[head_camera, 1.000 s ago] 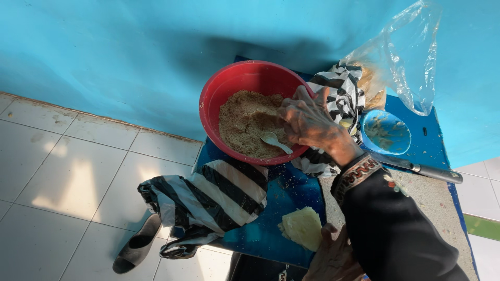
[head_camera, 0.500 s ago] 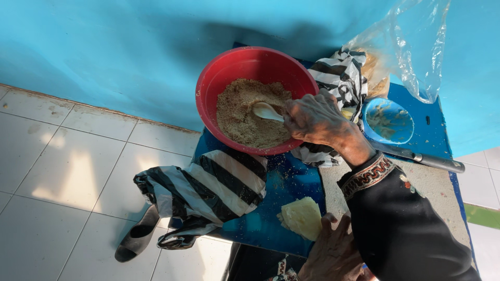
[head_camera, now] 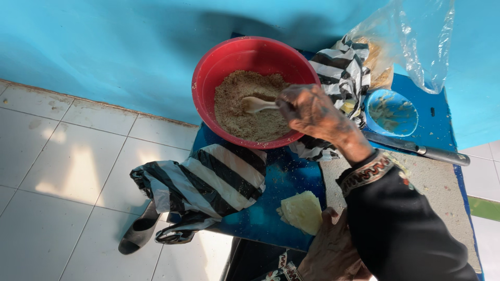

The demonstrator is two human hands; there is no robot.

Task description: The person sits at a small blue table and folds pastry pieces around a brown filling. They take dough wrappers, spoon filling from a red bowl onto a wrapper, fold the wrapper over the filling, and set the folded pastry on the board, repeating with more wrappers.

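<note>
While the right hand [head_camera: 311,112] is curled tight around a pale spoon [head_camera: 256,104], the spoon's bowl rests in the brown crumbs [head_camera: 245,112] inside the red bowl [head_camera: 219,60]. Lower down, the left hand [head_camera: 330,252] grips a pale yellow wrapper [head_camera: 302,212] by its edge, over the blue table [head_camera: 284,179], beside a striped bag [head_camera: 208,179].
</note>
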